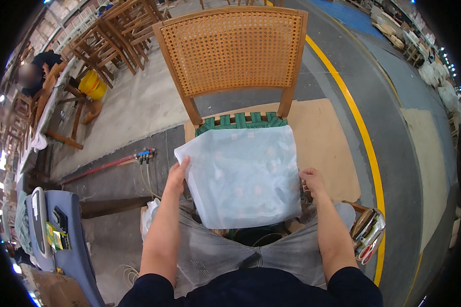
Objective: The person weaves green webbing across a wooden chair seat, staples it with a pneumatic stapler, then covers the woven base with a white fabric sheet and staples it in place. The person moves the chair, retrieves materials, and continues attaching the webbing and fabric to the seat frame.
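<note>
While the left hand [176, 179], thumb on top, grips a translucent white sheet [243, 179] at its ten o'clock edge, the right hand [313, 182] pinches it at three o'clock, fingers nearly closed. It lies over green seat webbing [241, 121]; a cane backrest [233, 53] rises at twelve.

Can't read any text, label, brand, number or sign. Can spot small print on the yellow-green packet [54, 236] lying on the blue padded piece [83, 256] at left; too small to make out. Same for faint marking on the cardboard box [59, 290], lower left.
</note>
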{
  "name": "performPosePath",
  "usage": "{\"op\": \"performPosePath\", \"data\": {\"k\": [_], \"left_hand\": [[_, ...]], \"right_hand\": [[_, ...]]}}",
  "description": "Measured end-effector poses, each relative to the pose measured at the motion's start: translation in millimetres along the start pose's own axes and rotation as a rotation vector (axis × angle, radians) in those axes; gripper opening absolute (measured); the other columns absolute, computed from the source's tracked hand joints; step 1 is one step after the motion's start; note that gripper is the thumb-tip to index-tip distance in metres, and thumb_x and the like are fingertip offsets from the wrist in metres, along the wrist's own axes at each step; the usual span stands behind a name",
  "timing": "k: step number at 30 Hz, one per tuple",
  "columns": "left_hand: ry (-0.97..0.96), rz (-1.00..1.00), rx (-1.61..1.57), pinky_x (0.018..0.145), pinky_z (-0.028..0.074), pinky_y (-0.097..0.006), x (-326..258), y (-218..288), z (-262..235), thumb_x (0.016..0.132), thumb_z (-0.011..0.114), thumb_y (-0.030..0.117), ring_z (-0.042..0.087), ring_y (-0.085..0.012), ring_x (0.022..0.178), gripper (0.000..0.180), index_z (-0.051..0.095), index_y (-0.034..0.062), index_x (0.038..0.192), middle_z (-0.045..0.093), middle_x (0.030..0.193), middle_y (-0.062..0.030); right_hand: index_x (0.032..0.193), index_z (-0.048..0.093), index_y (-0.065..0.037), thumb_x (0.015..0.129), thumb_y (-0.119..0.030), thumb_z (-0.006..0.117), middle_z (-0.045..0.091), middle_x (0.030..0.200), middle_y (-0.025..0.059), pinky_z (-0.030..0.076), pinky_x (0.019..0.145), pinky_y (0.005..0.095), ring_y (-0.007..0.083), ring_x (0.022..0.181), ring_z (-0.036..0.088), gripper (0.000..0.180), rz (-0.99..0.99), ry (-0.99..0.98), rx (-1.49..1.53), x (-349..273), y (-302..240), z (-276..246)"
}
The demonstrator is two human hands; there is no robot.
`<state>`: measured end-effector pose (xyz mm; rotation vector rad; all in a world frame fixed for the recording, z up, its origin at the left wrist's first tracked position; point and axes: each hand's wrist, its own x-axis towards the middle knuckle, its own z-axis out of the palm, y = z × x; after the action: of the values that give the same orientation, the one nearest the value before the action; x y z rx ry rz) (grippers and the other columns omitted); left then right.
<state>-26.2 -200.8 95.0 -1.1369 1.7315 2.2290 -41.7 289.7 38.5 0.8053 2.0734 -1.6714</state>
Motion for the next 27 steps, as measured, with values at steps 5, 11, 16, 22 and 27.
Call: {"op": "performPosePath", "data": {"k": [5, 11, 16, 22, 27], "left_hand": [[0.082, 0.057, 0.447, 0.089, 0.058, -0.04, -10.6, -32.5, -50.0, 0.094, 0.08, 0.024, 0.074, -0.0261, 0.1, 0.046, 0.07, -0.005, 0.127, 0.076, 0.117, -0.0146], [-0.03, 0.093, 0.22, 0.093, 0.057, -0.041, 1.2, -58.0, -5.1, 0.096, 0.076, 0.016, 0.072, -0.0282, 0.108, 0.041, 0.069, -0.0049, 0.13, 0.074, 0.124, -0.0164], [0.051, 0.169, 0.235, 0.093, 0.055, -0.038, 12.8, -50.0, -2.5, 0.1, 0.073, 0.015, 0.071, -0.0237, 0.105, 0.035, 0.068, -0.0054, 0.128, 0.075, 0.118, -0.0124], [0.207, 0.275, 0.374, 0.093, 0.055, -0.043, 26.2, -33.3, -2.6, 0.099, 0.075, 0.024, 0.069, -0.0283, 0.108, 0.048, 0.062, -0.0055, 0.134, 0.071, 0.123, -0.0171], [0.504, 0.859, 0.987, 0.113, 0.043, -0.051, -14.0, -42.7, 13.8, 0.097, 0.073, 0.02, 0.057, -0.0452, 0.129, 0.054, 0.056, -0.0014, 0.143, 0.063, 0.136, -0.0263]], "right_hand": [[0.144, 0.057, -0.003, 0.1, -0.03, 0.075, 0.069, 0.122, 0.0117, 0.054, 0.088, 0.0348, 0.0213, 0.105, 0.066, 0.055, 0.004, -0.103, -0.026, -17.0, 5.9, 31.6], [0.155, 0.051, -0.003, 0.107, -0.026, 0.066, 0.067, 0.139, 0.0113, 0.047, 0.107, 0.0341, 0.021, 0.124, 0.062, 0.056, -0.171, -0.027, 0.081, -6.1, 33.6, 31.3], [0.149, 0.059, 0.0, 0.108, -0.023, 0.063, 0.068, 0.138, 0.012, 0.047, 0.108, 0.0336, 0.0197, 0.125, 0.062, 0.047, -0.266, -0.029, 0.102, 27.0, 11.5, 51.4], [0.149, 0.06, -0.004, 0.111, -0.031, 0.056, 0.068, 0.139, 0.0134, 0.047, 0.109, 0.038, 0.0223, 0.128, 0.061, 0.047, -0.303, -0.06, 0.01, 74.4, -40.4, 33.5], [0.147, 0.062, -0.008, 0.109, -0.036, 0.06, 0.07, 0.133, 0.0103, 0.049, 0.1, 0.0379, 0.0215, 0.118, 0.065, 0.047, -0.149, 0.018, 0.114, 39.7, -36.1, -4.0]]}}
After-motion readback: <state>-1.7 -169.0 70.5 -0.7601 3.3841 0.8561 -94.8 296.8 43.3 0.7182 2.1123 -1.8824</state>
